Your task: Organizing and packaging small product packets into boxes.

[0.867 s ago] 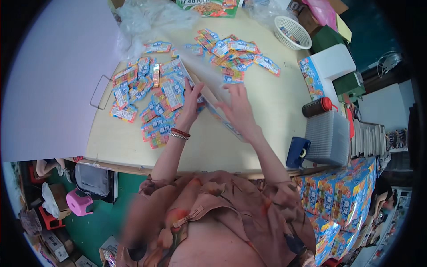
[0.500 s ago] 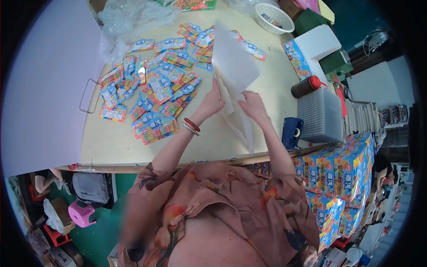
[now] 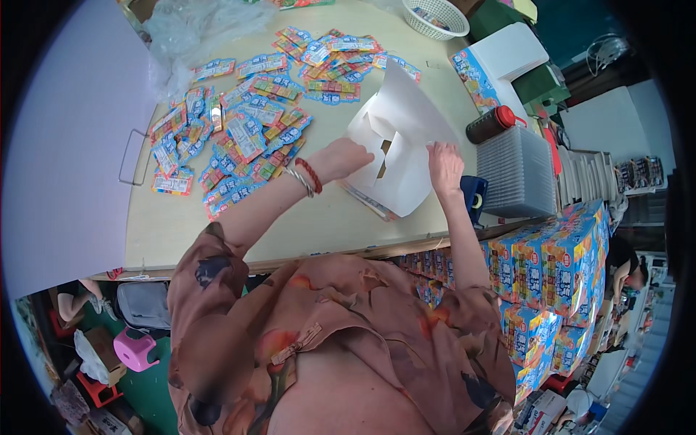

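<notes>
Head view, now. Both hands are on a white die-cut cardboard sheet (image 3: 395,148), an unfolded box blank with cut-out slots near its middle. The left hand (image 3: 341,158) grips its left edge, fingers curled closed on the card; a red bead bracelet and a metal bangle sit at that wrist. The right hand (image 3: 444,165) holds the right edge, fingers pressed onto the card, thumb side hidden, so how tight the grip is cannot be told.

Change since 0.9 s ago: the blank then lay flat and low on the table (image 3: 217,225) under both hands. At 0.5 s ago it was raised, one panel standing up. Now it is lifted clear between the hands and has started to fold; its far flap points away from the hands. Judgement: the work has gone from picking up the blank to shaping it into a box.

Beyond the left hand, and to its left, colourful small packets (image 3: 246,134) lie spread on the table, well apart from the blank. Just right of the right hand: a blue tape dispenser (image 3: 475,196), a stack of clear trays (image 3: 518,174), a dark bottle with red cap (image 3: 489,125). Far beyond: a white basket (image 3: 435,16).
</notes>
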### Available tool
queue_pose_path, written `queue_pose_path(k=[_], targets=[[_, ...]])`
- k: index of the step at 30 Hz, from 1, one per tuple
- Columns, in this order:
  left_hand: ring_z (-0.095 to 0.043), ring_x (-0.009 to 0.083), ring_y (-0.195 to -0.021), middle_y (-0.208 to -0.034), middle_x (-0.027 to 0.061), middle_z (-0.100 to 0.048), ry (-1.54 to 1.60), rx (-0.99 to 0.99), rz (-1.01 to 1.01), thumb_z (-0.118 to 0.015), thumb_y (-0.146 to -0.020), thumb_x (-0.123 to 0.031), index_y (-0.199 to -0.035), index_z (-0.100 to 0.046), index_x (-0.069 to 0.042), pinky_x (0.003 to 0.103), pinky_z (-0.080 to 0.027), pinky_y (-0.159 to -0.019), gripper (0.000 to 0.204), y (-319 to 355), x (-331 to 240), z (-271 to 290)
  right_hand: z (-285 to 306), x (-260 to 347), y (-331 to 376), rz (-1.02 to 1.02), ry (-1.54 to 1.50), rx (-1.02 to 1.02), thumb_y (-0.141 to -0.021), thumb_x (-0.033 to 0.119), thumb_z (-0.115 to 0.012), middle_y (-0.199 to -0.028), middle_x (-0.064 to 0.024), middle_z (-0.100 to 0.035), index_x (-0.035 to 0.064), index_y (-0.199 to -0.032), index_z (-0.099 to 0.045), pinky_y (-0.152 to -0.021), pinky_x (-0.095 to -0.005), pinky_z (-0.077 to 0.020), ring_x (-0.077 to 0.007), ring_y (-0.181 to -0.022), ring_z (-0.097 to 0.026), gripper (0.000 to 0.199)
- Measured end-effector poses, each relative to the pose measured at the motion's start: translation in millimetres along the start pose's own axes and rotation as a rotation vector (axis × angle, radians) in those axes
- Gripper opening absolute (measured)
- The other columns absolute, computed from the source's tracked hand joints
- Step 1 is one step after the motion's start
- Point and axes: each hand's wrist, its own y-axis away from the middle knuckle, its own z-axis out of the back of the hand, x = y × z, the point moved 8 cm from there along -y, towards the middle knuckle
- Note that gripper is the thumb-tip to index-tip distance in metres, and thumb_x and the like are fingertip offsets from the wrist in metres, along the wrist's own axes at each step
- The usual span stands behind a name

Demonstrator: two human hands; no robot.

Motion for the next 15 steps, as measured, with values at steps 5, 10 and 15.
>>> queue_pose_path(k=[5,10,15], targets=[[-0.067,0.0323,-0.080,-0.081,0.0188,-0.068,0.262,-0.018,0.272,-0.063,-0.075,-0.062,-0.092,-0.060,0.003,0.041,-0.053,-0.071,0.067,-7,1,17,-20,-3,10,-0.064,-0.149,0.312,-0.081,0.011,-0.063,-0.099,-0.0115,-0.057,0.0079,-0.094,-0.057,-0.074,-0.0410,-0.0495,-0.0287,-0.090,-0.058,0.014],[-0.067,0.0325,-0.087,-0.095,0.0181,-0.064,0.219,0.027,0.359,-0.089,-0.046,-0.038,-0.105,-0.051,-0.001,0.041,-0.056,-0.071,0.080,-18,-9,-28,25,89,-18,0.563,-0.332,0.095,-0.076,0.011,-0.065,-0.095,-0.0078,-0.059,0.0085,-0.085,-0.059,-0.073,-0.0384,-0.0480,-0.0279,-0.088,-0.058,0.011],[-0.067,0.0340,-0.081,-0.085,0.0185,-0.066,0.263,0.026,0.226,-0.070,-0.072,-0.024,-0.099,-0.054,0.001,0.043,-0.055,-0.068,0.039,-19,-4,-43,-37,82,-28,0.828,-0.228,0.482,-0.072,0.014,-0.065,-0.091,-0.0041,-0.061,0.0100,-0.080,-0.063,-0.074,-0.0358,-0.0470,-0.0245,-0.085,-0.058,0.009]])
